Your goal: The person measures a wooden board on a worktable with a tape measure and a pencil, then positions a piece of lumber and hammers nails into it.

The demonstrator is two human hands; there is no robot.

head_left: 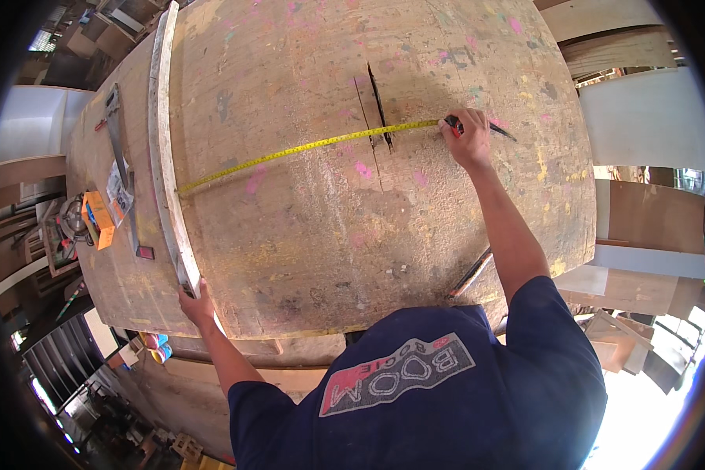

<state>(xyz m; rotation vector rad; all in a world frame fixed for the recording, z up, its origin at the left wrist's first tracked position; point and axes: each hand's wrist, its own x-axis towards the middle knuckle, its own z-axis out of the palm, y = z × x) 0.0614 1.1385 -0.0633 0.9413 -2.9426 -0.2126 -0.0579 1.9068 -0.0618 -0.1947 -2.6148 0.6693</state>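
My right hand (468, 139) is closed around a red-and-black tape measure (453, 124) over the right half of a worn, paint-spotted wooden table top (290, 243). Its yellow blade (305, 146) runs left across the wood, and the far end meets a long whitish straight bar (164, 149). At the near end of that bar, my left hand (199, 305) grips it by the edge. A thin dark pointed object (504, 132) sticks out to the right by my right hand; whether I hold it cannot be made out.
Left of the bar lie a handsaw (116, 129), an orange box (99, 220) and a tool with a dark red end (144, 251). A dark narrow strip (470, 272) rests near my right forearm. Dark slots (378, 102) cut the table top. Boards (650, 117) stand at the right.
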